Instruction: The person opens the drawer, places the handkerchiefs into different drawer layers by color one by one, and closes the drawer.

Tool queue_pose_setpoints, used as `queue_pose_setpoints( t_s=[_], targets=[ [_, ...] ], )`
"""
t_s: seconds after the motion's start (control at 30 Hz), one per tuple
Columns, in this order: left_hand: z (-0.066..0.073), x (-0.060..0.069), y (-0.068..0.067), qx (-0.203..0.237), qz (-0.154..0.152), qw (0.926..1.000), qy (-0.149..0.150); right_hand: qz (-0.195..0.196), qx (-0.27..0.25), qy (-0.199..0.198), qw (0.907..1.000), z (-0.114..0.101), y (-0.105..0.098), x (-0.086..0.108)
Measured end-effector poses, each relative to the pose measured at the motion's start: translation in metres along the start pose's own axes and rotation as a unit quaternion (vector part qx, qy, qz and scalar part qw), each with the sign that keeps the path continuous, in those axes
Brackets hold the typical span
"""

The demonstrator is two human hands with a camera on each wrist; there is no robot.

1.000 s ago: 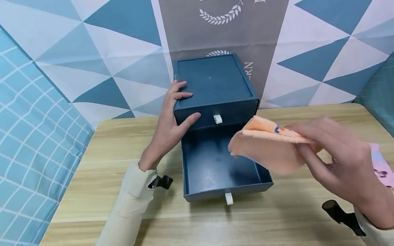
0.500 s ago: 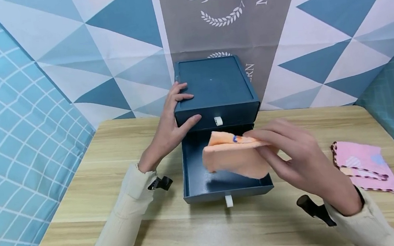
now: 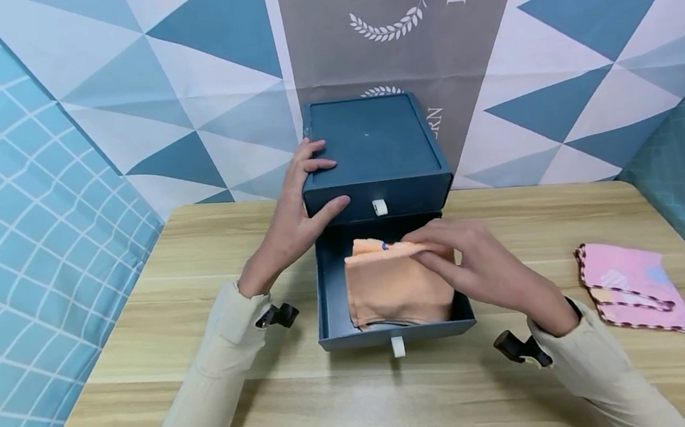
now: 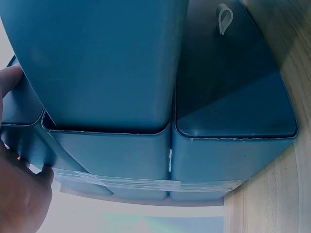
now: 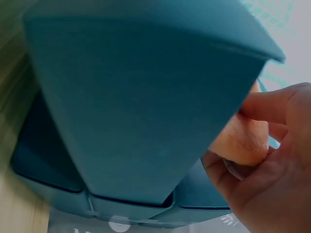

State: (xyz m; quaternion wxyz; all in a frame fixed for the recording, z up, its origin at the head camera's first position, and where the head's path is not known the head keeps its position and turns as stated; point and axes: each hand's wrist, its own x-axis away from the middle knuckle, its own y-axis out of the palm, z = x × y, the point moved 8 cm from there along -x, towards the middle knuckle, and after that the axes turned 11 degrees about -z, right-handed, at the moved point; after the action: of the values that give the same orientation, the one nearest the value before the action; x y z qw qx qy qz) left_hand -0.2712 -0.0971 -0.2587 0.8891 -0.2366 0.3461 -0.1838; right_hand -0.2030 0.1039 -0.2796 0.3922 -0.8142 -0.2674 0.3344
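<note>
A dark blue drawer unit [image 3: 372,138] stands at the back of the table, one drawer [image 3: 335,299] pulled out below the top one. My left hand [image 3: 293,226] rests on the unit's upper left corner, fingers on the top and thumb against the top drawer's front. A folded orange towel [image 3: 398,288] hangs inside the pulled-out drawer, near its front wall. My right hand [image 3: 481,261] pinches the towel's upper right edge between thumb and fingers, over the drawer's right side. In the right wrist view, the drawer wall hides most of the towel [image 5: 243,141].
A folded pink towel [image 3: 637,289] with a dark checked edge lies on the wooden table [image 3: 365,408] at the right. Another closed drawer [image 4: 233,87] with a loop tab sits under the pulled-out one. Patterned cloth [image 3: 226,79] hangs directly behind the unit.
My right hand has moved left and brought the orange towel from the drawer's right side down into the drawer. The pink towel has come into full view. My left hand stays put.
</note>
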Motion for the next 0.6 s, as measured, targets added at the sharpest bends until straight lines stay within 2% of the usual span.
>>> queue_pose_setpoints(
  t_s=[0.2,0.37,0.6],
  targets=[
    [0.001,0.000,0.000,0.000,-0.001,1.0000,0.004,-0.014,0.001,0.025,0.9996,0.009,0.007,-0.004],
    [0.002,0.000,0.000,0.002,-0.003,1.0000,0.004,-0.022,0.015,0.030,0.9992,0.015,0.013,-0.005],
    [0.004,0.000,0.000,-0.003,-0.004,1.0000,0.002,-0.039,0.093,0.048,0.9938,0.024,0.024,-0.009]
  ],
)
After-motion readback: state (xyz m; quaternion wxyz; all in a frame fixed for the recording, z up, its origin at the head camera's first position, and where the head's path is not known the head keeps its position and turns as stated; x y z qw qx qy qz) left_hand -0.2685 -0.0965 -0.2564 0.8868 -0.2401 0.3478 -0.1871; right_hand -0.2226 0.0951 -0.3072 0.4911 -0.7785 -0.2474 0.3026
